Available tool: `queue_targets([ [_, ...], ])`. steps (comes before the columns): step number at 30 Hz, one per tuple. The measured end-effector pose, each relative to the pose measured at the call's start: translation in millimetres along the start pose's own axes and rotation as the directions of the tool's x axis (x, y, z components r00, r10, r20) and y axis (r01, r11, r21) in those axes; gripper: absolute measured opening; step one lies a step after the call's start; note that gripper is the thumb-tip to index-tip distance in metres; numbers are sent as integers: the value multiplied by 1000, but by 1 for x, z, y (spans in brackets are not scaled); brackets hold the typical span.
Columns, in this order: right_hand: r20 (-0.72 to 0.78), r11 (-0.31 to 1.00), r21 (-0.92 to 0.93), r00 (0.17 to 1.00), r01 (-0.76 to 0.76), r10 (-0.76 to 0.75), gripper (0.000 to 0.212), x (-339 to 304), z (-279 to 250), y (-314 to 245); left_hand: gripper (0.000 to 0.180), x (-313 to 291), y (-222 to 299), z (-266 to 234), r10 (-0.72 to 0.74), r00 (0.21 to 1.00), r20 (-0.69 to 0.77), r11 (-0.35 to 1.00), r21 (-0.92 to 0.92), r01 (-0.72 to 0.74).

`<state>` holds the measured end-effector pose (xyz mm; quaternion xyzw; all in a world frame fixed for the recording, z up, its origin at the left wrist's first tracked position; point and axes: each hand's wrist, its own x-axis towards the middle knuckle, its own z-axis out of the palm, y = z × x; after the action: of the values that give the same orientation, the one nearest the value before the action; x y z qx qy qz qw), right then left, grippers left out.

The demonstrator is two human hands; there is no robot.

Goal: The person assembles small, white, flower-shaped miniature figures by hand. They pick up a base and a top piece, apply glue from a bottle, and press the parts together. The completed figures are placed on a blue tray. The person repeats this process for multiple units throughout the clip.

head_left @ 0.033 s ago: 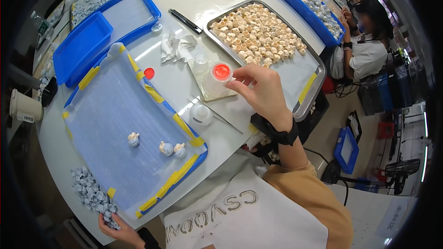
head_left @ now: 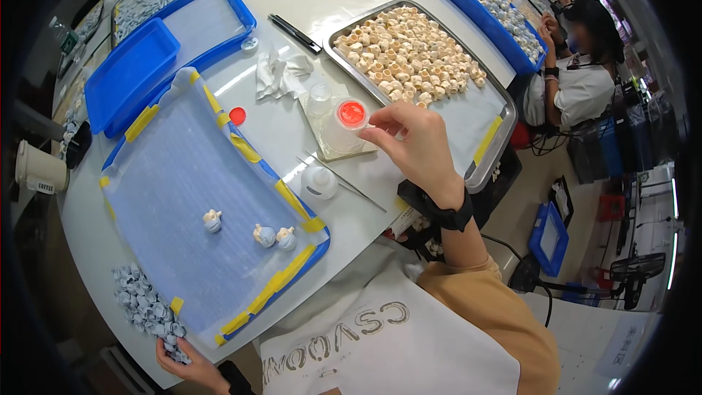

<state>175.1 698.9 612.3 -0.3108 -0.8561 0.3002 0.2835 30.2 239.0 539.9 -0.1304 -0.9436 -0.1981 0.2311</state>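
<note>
My right hand (head_left: pixel 413 139) pinches the rim of a translucent plastic jar (head_left: pixel 344 132) with a bright red top surface. The jar stands on a small pale square pad (head_left: pixel 358 148); a smaller clear cup (head_left: pixel 319 96) is beside it. At the lower left, my left hand (head_left: pixel 186 367) curls its fingers round the near end of a heap of light-blue shell-like pieces (head_left: pixel 146 303). Between my hands lies a paper-lined blue tray (head_left: pixel 190 153), edged with yellow tape. Three small cream-and-blue figure heads (head_left: pixel 265 235) rest on its liner.
A metal tray (head_left: pixel 504 143) of cream hollow pieces (head_left: pixel 409 51) stands at the far right. A white squeeze bottle (head_left: pixel 319 183), thin tweezers (head_left: pixel 351 194), a red cap (head_left: pixel 237 115), crumpled tissue (head_left: pixel 278 77) and a black pen (head_left: pixel 294 34) lie around. A co-worker (head_left: pixel 585 66) sits beyond.
</note>
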Motion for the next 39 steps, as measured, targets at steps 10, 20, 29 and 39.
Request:
queue_targets([
  [10,186,996,20,979,83,-85,31,-26,-11,-28,31,-1,4,-2,-37,999,-10,999,-34,36],
  [20,124,960,-194,976,200,-178,38,-35,31,-44,31,-1,5,-1,-34,999,-40,998,-57,32],
  [29,92,869,444,976,-219,199,25,-33,-14,-28,29,-2,0,0,-19,999,-46,999,-30,17],
  [39,312,999,-10,949,-35,36,29,2,-61,-25,26,-11,-7,4,-82,992,-95,996,-50,77],
])
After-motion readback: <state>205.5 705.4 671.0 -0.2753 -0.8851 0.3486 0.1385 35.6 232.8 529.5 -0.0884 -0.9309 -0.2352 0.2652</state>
